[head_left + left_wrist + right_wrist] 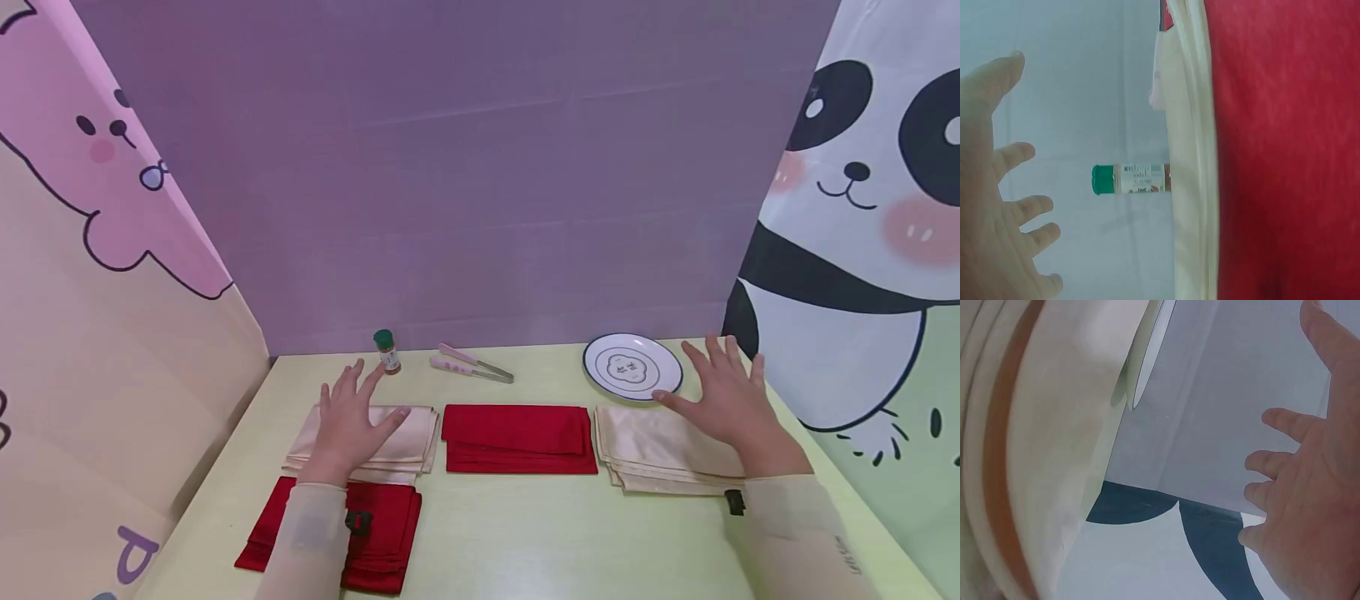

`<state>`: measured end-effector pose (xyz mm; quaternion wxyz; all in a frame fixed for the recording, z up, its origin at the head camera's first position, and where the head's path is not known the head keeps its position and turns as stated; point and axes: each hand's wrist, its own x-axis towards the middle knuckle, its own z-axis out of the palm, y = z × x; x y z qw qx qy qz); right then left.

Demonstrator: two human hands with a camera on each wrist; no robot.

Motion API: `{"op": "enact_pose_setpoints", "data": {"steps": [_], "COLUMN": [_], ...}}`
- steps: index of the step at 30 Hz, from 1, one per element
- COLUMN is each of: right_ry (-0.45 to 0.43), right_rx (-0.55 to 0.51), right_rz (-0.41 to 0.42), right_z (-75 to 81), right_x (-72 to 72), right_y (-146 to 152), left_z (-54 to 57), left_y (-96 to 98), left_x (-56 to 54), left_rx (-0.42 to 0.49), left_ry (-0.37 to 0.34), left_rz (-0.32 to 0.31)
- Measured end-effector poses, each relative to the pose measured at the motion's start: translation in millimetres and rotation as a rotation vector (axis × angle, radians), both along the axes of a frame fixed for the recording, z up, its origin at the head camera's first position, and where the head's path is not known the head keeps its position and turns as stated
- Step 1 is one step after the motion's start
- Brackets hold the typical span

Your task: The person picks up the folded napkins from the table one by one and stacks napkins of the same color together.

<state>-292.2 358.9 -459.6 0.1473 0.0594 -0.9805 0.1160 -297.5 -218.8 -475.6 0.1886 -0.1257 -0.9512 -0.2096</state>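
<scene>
My left hand hovers with spread fingers over a folded cream cloth at the left, holding nothing. Below that cloth lies a folded red cloth, partly hidden by my left forearm. My right hand, fingers also spread and holding nothing, is above another folded cream cloth at the right. A white plate with a dark blue rim lies just left of the right hand. In the left wrist view, a green-capped seasoning bottle shows beyond the cream cloth.
Between the cream cloths lies a second folded red cloth. Pink-handled tongs lie behind it, near the table's back edge. A purple backdrop rises behind the table, with cartoon-printed panels at both sides.
</scene>
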Motion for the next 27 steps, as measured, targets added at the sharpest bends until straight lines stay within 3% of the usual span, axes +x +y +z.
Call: {"op": "enact_pose_setpoints", "data": {"steps": [8, 15, 27], "right_ry": [-0.006, -0.004, -0.047], "right_rx": [-0.038, -0.07, -0.092], "right_rz": [0.034, 0.058, 0.009], "right_z": [-1.8, -2.0, -9.4], "right_x": [9.7, 17.9, 25.8], "right_y": [10, 20, 34], "left_z": [-1.2, -0.3, 5.8], "left_y": [15.8, 29.3, 62.2], "left_x": [-1.2, -1.5, 4.6], "left_rx": [0.004, 0.014, 0.02], "left_ry": [-0.029, 0.001, -0.005], "left_rz": [-0.027, -0.052, -0.099]}}
